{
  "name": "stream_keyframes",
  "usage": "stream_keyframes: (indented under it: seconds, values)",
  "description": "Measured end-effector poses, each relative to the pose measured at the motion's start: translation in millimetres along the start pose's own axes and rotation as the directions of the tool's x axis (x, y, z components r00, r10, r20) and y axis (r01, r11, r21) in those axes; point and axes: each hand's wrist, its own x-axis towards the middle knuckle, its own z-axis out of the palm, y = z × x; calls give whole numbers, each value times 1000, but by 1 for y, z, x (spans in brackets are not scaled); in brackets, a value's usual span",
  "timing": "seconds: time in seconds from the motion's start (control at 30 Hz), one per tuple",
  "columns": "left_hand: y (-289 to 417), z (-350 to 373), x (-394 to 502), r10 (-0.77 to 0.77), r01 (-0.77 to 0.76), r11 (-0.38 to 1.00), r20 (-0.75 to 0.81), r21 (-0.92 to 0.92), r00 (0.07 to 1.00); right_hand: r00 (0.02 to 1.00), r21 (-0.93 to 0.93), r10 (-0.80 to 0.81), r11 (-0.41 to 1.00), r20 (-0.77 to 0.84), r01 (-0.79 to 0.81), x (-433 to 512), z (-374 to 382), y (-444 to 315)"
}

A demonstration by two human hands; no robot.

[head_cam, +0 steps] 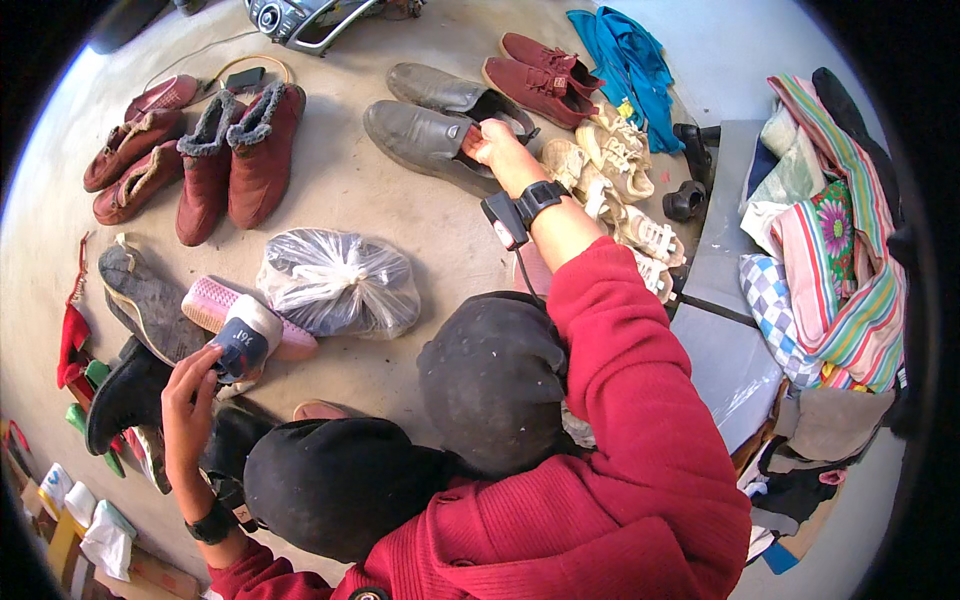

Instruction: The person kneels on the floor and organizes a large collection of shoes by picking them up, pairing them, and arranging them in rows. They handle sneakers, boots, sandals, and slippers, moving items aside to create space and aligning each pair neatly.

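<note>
My right hand (491,144) reaches to a pair of grey leather slip-on shoes standing side by side. Its fingertips dip into the opening of the nearer grey shoe (420,142) and grip its edge; the farther grey shoe (431,84) is beside it. At the left, my left hand (187,409) holds one end of a navy and white shoe (246,339) between fingers and thumb. That shoe is tilted over a pair of pink woven shoes (296,341). A grey shoe (161,307) lies on its side just beyond my left fingers, above a black boot (124,397).
A knotted clear plastic bag (349,281) lies before my knees. Red fur-lined boots (262,157), brown moccasins (135,184), maroon shoes (540,86) and cream sneakers (615,157) stand around on the concrete floor (330,195). Folded cloths (825,247) are piled at right, near a teal garment (626,64).
</note>
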Motion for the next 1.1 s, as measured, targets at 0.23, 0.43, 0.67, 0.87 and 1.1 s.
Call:
stream_keyframes:
  seconds: [0.23,0.43,0.67,0.87,1.1]
  values:
    - [8,2,-4,-1,1,1000,-14,15,1000,999,111,20,994,-43,-15,11,-21,-20]
    - [11,4,-1,17,-16,999,-18,46,1000,1000,29,-21,999,1,21,13,-24,-19]
    - [10,5,-1,29,-28,996,-13,80,999,997,-23,-49,999,-67,48,13,-18,-24]
    - [13,5,1,75,-73,992,-13,107,997,998,8,-11,1000,-54,11,14,-20,-28]
    - [14,-11,16,33,-29,992,-33,121,999,995,-250,-40,966,95,63,-19,-24,-26]
